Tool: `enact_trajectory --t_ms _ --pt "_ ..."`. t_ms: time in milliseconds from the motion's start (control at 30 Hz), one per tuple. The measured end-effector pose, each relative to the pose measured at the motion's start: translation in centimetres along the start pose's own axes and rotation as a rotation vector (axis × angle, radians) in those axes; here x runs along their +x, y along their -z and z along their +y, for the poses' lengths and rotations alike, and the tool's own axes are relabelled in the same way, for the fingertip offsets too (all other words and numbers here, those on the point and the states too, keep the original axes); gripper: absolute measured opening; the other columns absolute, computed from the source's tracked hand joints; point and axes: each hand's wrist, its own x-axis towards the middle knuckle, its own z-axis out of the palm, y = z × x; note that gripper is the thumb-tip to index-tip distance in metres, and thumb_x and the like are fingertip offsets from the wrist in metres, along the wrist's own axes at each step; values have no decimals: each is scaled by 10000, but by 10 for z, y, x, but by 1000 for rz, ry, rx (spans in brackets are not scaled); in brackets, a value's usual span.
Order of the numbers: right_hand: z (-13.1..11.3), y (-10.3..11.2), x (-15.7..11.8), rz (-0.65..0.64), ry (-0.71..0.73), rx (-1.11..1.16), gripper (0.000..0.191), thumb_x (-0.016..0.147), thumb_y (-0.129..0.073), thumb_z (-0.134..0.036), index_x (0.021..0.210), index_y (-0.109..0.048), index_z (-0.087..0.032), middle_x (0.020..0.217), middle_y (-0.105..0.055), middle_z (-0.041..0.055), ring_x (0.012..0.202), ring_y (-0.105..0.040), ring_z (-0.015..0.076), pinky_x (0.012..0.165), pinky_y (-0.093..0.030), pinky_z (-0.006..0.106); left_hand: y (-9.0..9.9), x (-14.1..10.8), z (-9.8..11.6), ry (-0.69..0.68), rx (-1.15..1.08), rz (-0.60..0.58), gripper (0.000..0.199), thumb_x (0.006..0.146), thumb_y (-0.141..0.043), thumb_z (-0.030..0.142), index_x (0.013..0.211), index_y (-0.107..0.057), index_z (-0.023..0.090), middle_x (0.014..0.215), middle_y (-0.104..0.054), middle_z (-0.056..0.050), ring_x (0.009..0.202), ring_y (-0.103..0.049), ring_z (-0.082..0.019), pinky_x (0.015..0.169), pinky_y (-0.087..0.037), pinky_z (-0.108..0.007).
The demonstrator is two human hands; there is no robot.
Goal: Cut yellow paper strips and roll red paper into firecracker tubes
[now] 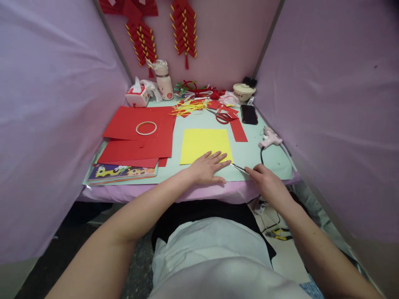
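Observation:
A yellow square sheet point(205, 144) lies flat on the light green table top point(268, 166). My left hand point(209, 167) rests with spread fingers on its lower right part and the table beside it. To the right, my right hand point(264, 178) is closed around a thin dark tool with a pale metal tip point(238, 167). That tip touches or nearly touches the sheet's lower right corner, close to my left fingertips. Whether the tool is a knife or something else cannot be made out.
Red sheets point(137, 149) with a tape ring point(146, 128) cover the left. Behind are yellow strips point(190, 108), red-handled scissors point(222, 118), a phone point(249, 114), a bottle point(164, 81), a tissue box point(137, 96) and a lidded bowl point(244, 91). A glue gun point(269, 138) lies right.

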Motion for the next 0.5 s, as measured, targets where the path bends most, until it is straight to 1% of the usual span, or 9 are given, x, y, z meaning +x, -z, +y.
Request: enact_trajectory --t_ms 100,267,400,500 --pt "-2 -1 2 5 -11 -1 431 957 -379 -139 1321 -594 -222 979 -576 75 749 -545 167 608 -360 261 0 0 1 0 -3 -2 876 894 -403 766 1589 -241 257 1664 -153 -94 1538 -117 -309 1218 -79 -503" --pt "-1 -2 1 -34 12 41 462 954 -374 -134 1368 -566 -211 1002 -577 86 762 -559 170 622 -380 265 1 1 1 -3 -10 -6 890 890 -412 766 1589 -240 244 1664 -155 -102 1536 -121 -319 1216 -83 -512" --pt "1 -5 -1 6 -14 77 433 974 -366 -193 1343 -587 -239 997 -588 82 768 -565 177 626 -394 266 8 -7 -7 -28 -5 32 930 871 -430 780 1591 -230 227 1666 -135 -102 1543 -84 -304 1224 -39 -500" --pt "1 -7 -1 23 -14 76 417 986 -367 -219 1338 -589 -256 995 -590 78 769 -567 174 608 -381 260 11 -16 -13 -32 -6 1 933 869 -444 774 1590 -235 220 1665 -136 -105 1543 -78 -307 1222 -37 -511"
